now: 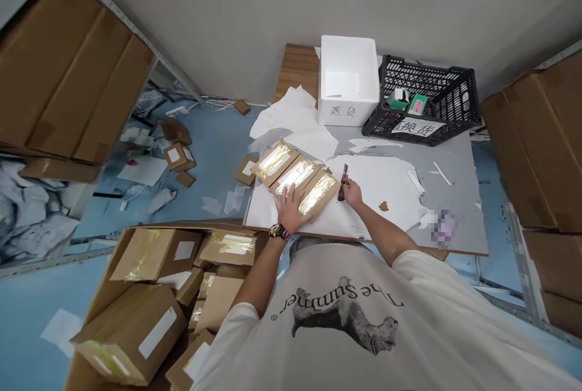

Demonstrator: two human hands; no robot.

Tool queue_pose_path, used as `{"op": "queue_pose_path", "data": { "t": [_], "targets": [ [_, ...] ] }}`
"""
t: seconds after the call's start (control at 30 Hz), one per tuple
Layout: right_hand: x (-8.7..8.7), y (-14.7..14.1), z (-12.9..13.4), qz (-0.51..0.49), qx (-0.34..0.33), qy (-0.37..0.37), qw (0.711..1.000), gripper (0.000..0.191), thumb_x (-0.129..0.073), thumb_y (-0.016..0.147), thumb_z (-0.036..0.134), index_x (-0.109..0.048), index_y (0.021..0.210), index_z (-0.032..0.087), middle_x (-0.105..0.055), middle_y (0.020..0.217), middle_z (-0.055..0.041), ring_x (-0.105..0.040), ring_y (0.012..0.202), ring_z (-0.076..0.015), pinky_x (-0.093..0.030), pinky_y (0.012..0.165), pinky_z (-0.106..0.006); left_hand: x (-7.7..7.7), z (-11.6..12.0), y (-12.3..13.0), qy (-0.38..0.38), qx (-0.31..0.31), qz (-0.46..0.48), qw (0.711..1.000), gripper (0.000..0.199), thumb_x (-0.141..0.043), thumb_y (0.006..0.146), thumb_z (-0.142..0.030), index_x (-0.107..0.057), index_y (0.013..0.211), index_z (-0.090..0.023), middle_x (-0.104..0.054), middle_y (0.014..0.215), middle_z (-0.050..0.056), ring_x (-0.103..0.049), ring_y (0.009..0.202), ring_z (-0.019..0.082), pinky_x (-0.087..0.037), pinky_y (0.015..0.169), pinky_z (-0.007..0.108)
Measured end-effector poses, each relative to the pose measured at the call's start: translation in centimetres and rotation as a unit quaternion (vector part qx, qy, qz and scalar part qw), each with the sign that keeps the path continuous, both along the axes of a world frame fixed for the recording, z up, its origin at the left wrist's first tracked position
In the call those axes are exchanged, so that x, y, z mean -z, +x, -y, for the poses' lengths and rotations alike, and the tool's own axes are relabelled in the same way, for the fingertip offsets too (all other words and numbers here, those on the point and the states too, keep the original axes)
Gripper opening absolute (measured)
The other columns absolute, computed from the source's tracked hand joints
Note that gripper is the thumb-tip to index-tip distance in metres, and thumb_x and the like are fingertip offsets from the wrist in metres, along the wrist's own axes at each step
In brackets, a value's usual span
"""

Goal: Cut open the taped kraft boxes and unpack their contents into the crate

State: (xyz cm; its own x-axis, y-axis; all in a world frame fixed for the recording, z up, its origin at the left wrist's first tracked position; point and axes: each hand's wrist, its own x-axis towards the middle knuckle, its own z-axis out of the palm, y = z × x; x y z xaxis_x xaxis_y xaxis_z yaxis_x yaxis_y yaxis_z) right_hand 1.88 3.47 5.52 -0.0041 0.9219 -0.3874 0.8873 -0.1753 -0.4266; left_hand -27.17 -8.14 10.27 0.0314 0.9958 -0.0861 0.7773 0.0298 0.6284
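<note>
My left hand [291, 209], with a black wristwatch, lies flat with fingers spread on a row of three small cardboard boxes sealed with shiny gold tape. The middle box [295, 176] sits under my fingertips, with the far box [274, 162] to the left and the near box [318, 192] to the right. My right hand [352, 193] grips a red-and-black utility knife [342, 183] upright, just right of the near box. The boxes rest on torn white paper [382, 188] covering a grey board table [454, 197].
A white foam box [348, 73] and a black plastic crate [425, 100] stand at the table's back. An open carton of parcels [154, 294] sits below the table's front edge at left. Flat cardboard [63, 70] is shelved at both sides, above a littered blue floor [213, 142].
</note>
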Motion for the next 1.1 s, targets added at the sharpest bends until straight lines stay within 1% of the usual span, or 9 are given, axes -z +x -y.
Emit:
{"op": "queue_pose_path", "data": {
  "t": [0.1, 0.2, 0.3, 0.4, 0.53, 0.63, 0.77, 0.9, 1.1],
  "targets": [
    [0.7, 0.7, 1.5, 0.063, -0.037, -0.057, 0.996, 0.053, -0.052, 0.112, 0.023, -0.069, 0.162, 0.027, -0.053, 0.175, -0.0161, -0.059, 0.145, -0.0339, -0.057, 0.115, -0.043, 0.9, 0.9, 1.1, -0.018, 0.014, 0.005, 1.0, 0.105, -0.096, 0.082, -0.057, -0.058, 0.175, -0.028, -0.034, 0.192, 0.02, -0.019, 0.178, 0.06, -0.019, 0.137, 0.085],
    [1.4, 0.9, 3.0, 0.092, -0.083, -0.066, 0.99, 0.051, -0.057, 0.112, 0.028, -0.067, 0.162, 0.032, -0.037, 0.185, -0.0123, -0.052, 0.148, -0.0365, -0.058, 0.112, -0.046, 1.4, 1.1, 1.3, -0.016, 0.007, 0.006, 1.0, 0.107, -0.095, 0.084, -0.06, -0.055, 0.178, -0.028, -0.034, 0.192, 0.02, -0.018, 0.179, 0.059, -0.02, 0.137, 0.084],
    [1.7, 1.8, 4.1, 0.109, -0.045, -0.07, 0.991, 0.047, -0.055, 0.114, 0.024, -0.068, 0.159, 0.032, -0.045, 0.175, -0.0142, -0.054, 0.14, -0.034, -0.059, 0.108, -0.045, 1.1, 1.1, 1.4, -0.009, 0.0, 0.005, 1.0, 0.105, -0.093, 0.086, -0.06, -0.055, 0.178, -0.031, -0.035, 0.192, 0.018, -0.016, 0.179, 0.057, -0.018, 0.137, 0.084],
    [1.6, 3.9, 4.9, 0.12, 0.007, -0.095, 0.988, 0.049, -0.052, 0.113, 0.015, -0.071, 0.155, 0.033, -0.053, 0.161, -0.0152, -0.06, 0.132, -0.0311, -0.059, 0.105, -0.041, 0.4, 1.4, 1.8, -0.004, 0.002, 0.006, 1.0, 0.101, -0.089, 0.091, -0.057, -0.05, 0.181, -0.032, -0.035, 0.192, 0.019, -0.017, 0.179, 0.056, -0.016, 0.136, 0.086],
    [0.9, 8.2, 5.7, 0.134, 0.046, -0.106, 0.984, 0.051, -0.057, 0.109, 0.01, -0.075, 0.152, 0.031, -0.055, 0.156, -0.0156, -0.064, 0.128, -0.0302, -0.057, 0.107, -0.042, -0.1, 2.0, 3.3, -0.003, 0.026, -0.008, 1.0, 0.101, -0.09, 0.091, -0.051, -0.049, 0.18, -0.029, -0.042, 0.187, 0.024, -0.038, 0.17, 0.056, -0.015, 0.137, 0.084],
    [0.4, 11.7, 6.3, 0.137, 0.071, -0.093, 0.984, 0.051, -0.059, 0.107, 0.01, -0.076, 0.151, 0.029, -0.056, 0.154, -0.0158, -0.065, 0.128, -0.0306, -0.057, 0.108, -0.042, -0.4, 1.9, 4.6, -0.005, 0.007, -0.057, 0.998, 0.102, -0.093, 0.086, -0.047, -0.052, 0.178, -0.025, -0.042, 0.184, 0.028, -0.043, 0.164, 0.056, -0.024, 0.134, 0.082],
    [0.1, 16.4, 6.9, 0.125, 0.1, -0.076, 0.984, 0.045, -0.058, 0.109, 0.015, -0.078, 0.147, 0.026, -0.057, 0.152, -0.0154, -0.066, 0.124, -0.0289, -0.059, 0.102, -0.039, -0.9, 0.5, 6.1, -0.018, -0.031, -0.131, 0.991, 0.102, -0.091, 0.084, -0.047, -0.054, 0.176, -0.021, -0.044, 0.179, 0.03, -0.044, 0.158, 0.057, -0.036, 0.127, 0.078],
    [0.2, 20.7, 7.4, 0.127, 0.115, -0.072, 0.983, 0.048, -0.057, 0.109, 0.016, -0.074, 0.153, 0.026, -0.057, 0.153, -0.0168, -0.065, 0.125, -0.0297, -0.059, 0.102, -0.038, -1.2, -1.2, 7.3, -0.021, -0.07, -0.18, 0.981, 0.115, -0.091, 0.078, -0.054, -0.049, 0.178, -0.017, -0.048, 0.171, 0.031, -0.046, 0.15, 0.056, -0.039, 0.125, 0.075],
    [1.2, 25.7, 7.7, 0.104, 0.087, -0.077, 0.988, 0.052, -0.056, 0.109, 0.015, -0.072, 0.156, 0.029, -0.058, 0.155, -0.0166, -0.062, 0.132, -0.0326, -0.06, 0.101, -0.041, -1.5, -2.2, 9.5, -0.025, -0.119, -0.227, 0.966, 0.114, -0.088, 0.073, -0.05, -0.051, 0.176, -0.018, -0.05, 0.163, 0.027, -0.047, 0.145, 0.054, -0.044, 0.119, 0.07]
  ]
}}
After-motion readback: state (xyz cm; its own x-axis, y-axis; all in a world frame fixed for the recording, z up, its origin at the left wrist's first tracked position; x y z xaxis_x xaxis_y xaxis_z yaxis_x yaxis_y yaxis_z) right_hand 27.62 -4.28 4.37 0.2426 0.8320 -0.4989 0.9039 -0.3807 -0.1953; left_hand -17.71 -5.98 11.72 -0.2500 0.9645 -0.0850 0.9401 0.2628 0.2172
